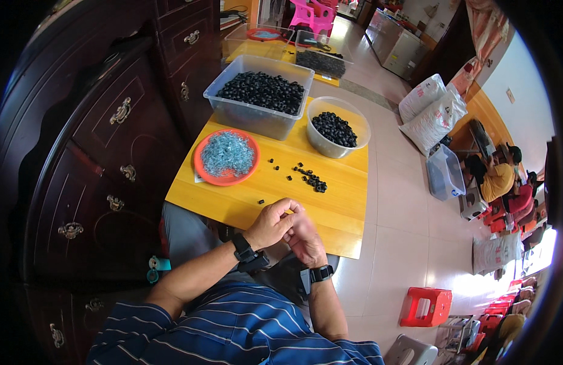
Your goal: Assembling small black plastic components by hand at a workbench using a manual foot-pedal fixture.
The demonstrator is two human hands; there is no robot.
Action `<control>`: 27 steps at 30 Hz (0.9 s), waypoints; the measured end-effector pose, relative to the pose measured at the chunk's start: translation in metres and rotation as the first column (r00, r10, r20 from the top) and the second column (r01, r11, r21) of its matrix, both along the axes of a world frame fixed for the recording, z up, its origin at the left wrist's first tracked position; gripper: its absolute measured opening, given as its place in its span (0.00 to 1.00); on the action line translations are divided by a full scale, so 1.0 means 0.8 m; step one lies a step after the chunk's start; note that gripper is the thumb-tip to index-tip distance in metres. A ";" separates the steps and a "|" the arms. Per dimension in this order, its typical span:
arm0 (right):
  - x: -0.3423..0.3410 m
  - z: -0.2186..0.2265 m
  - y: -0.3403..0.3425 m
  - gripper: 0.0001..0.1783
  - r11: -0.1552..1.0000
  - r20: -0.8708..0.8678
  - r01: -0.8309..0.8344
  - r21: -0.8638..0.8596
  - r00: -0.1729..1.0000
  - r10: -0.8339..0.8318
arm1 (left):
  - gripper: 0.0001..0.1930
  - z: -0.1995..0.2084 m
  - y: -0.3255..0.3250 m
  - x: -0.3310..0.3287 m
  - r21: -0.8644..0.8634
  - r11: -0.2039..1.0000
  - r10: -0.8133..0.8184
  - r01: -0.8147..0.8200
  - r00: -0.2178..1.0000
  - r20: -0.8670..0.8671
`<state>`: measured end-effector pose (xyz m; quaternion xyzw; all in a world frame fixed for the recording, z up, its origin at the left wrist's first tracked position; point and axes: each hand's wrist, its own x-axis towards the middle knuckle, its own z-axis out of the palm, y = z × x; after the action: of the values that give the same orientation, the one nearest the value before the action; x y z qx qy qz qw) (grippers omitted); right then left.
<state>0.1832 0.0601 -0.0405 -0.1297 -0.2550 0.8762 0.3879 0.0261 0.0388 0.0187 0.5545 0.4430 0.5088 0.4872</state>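
Note:
My left hand (271, 224) and my right hand (307, 242) meet above the near edge of the yellow table (345, 207). Their fingertips are pinched together; the right fingers are blurred, and anything between them is too small or hidden. One small black ring-like piece (261, 202) lies just beyond the left hand. Farther off, several loose black pieces (318, 184) are scattered on the tabletop. To the left, an orange-red plate (223, 180) bears a heap of thin, clear bluish pieces (228, 153).
A rectangular clear bin (257, 123) and a round tub (330, 148), both holding black pieces, stand at the table's far side. Dark cabinets (99, 152) line the left. White sacks (430, 118), a red stool (428, 306) and seated people (500, 179) are to the right.

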 end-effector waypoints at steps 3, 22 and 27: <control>-0.005 0.005 -0.005 0.15 0.999 0.053 0.034 -0.037 0.998 -0.032 | 0.04 -0.014 0.002 0.003 0.165 0.985 0.061 -0.055 0.998 -0.032; -0.004 -0.015 0.004 0.11 0.999 -0.024 -0.033 -0.029 0.999 0.032 | 0.15 -0.003 -0.001 -0.036 0.518 0.852 0.167 0.076 0.899 -0.405; -0.001 -0.005 0.000 0.11 0.993 -0.069 0.000 -0.116 0.998 -0.008 | 0.14 -0.009 0.001 -0.061 0.245 0.943 0.296 -0.225 0.904 -0.308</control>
<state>0.1822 0.0602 -0.0448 -0.1221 -0.1897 0.8928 0.3898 -0.0227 0.0393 0.0116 0.6164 0.5365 0.5087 0.2710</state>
